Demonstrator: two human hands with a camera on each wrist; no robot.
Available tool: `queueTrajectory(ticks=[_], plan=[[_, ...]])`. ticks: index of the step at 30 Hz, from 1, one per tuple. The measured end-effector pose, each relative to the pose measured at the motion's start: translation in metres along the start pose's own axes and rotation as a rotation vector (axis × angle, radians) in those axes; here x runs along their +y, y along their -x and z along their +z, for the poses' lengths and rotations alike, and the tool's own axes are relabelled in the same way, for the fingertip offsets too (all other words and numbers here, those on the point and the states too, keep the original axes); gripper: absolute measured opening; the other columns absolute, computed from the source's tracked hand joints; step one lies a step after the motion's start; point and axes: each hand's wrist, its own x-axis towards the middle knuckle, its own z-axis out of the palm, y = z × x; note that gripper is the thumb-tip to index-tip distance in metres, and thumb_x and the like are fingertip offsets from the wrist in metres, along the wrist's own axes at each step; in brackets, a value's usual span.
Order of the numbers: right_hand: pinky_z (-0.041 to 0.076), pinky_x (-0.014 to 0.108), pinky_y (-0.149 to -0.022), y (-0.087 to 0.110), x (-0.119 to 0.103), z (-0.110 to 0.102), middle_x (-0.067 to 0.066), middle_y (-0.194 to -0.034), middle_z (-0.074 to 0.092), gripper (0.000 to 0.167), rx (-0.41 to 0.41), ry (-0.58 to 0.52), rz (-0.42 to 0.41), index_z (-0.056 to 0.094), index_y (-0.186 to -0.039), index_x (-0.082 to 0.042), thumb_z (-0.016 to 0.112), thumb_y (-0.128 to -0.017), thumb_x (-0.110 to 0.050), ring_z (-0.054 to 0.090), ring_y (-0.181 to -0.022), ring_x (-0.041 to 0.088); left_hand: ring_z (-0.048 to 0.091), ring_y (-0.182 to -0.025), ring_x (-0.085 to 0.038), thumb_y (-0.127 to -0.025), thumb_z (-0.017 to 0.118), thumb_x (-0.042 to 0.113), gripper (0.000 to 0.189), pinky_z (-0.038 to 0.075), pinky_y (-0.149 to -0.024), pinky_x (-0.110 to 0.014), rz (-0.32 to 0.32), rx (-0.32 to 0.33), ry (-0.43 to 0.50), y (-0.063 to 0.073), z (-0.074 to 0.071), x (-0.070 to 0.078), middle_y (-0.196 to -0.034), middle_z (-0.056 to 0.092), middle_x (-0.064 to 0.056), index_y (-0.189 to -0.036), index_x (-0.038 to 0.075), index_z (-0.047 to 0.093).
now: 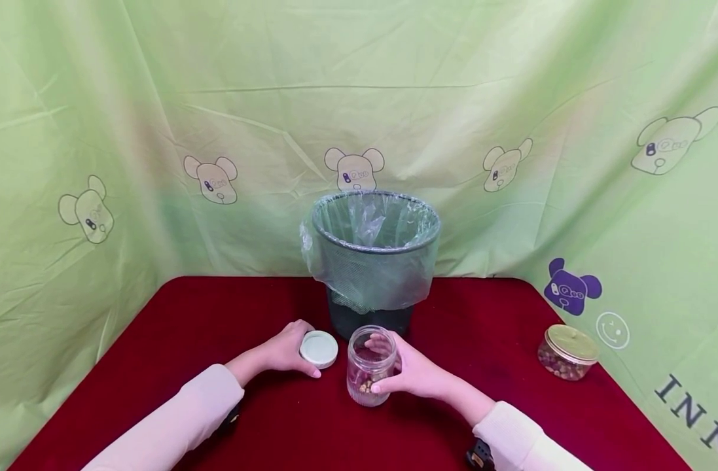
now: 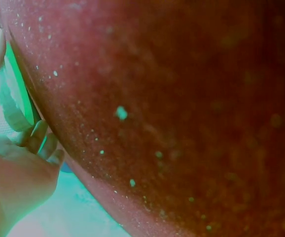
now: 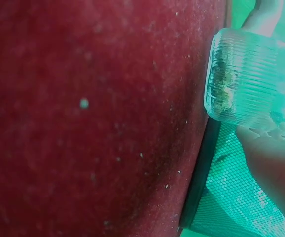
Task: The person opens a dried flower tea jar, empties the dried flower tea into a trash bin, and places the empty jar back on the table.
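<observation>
My left hand [image 1: 287,348] holds a round pale lid [image 1: 319,349] between thumb and fingers, close over the red cloth. In the left wrist view the lid [image 2: 18,94] appears edge-on between the thumb above and the curled fingers below. My right hand [image 1: 414,369] grips an uncapped clear ribbed jar [image 1: 361,369] from its right side, thumb at the front and fingers behind. Small brown and tan pieces [image 1: 367,384] lie low in the jar, which stands upright just right of the lid. The right wrist view shows the jar's ribbed wall [image 3: 253,79] and base.
Behind the jar stands a dark mesh bin [image 1: 370,320] lined with a translucent green bag [image 1: 388,281]. A second jar [image 1: 561,366] with a gold lid and brown contents stands at the table's right. Green printed fabric [image 1: 264,216] surrounds the red-covered table [image 1: 217,307].
</observation>
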Motion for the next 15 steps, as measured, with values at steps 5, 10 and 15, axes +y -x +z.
queueTrajectory(ticks=[5,10,15], plan=[[0.034,0.046,-0.106,-0.0003,0.0016,0.001,0.025,-0.142,0.042,0.086,0.008,-0.039,-0.026,0.029,-0.14,0.007,0.083,-0.075,-0.01,0.037,-0.134,0.038,0.046,-0.1,-0.024,-0.06,0.091,0.041,0.078,0.043,-0.085,-0.037,0.014,-0.009,-0.042,0.0001,0.0003,0.0012,-0.103,0.052,-0.004,-0.112,-0.002,0.051],[0.036,0.041,-0.106,-0.0017,0.004,0.0047,0.025,-0.14,0.044,0.092,0.038,-0.065,-0.065,0.029,-0.14,0.007,0.086,-0.071,-0.014,0.038,-0.132,0.04,0.046,-0.098,-0.024,-0.059,0.091,0.042,0.077,0.043,-0.084,-0.036,0.037,-0.015,-0.078,-0.0001,0.0003,0.0027,-0.101,0.051,-0.004,-0.109,-0.001,0.052],[0.036,0.033,-0.106,-0.0036,0.0044,0.0093,0.026,-0.137,0.045,0.094,0.068,-0.099,-0.084,0.029,-0.14,0.007,0.087,-0.069,-0.015,0.039,-0.131,0.041,0.045,-0.098,-0.024,-0.059,0.091,0.042,0.076,0.043,-0.084,-0.036,0.046,-0.019,-0.089,0.0009,-0.0003,0.0048,-0.101,0.05,-0.004,-0.108,-0.001,0.052]])
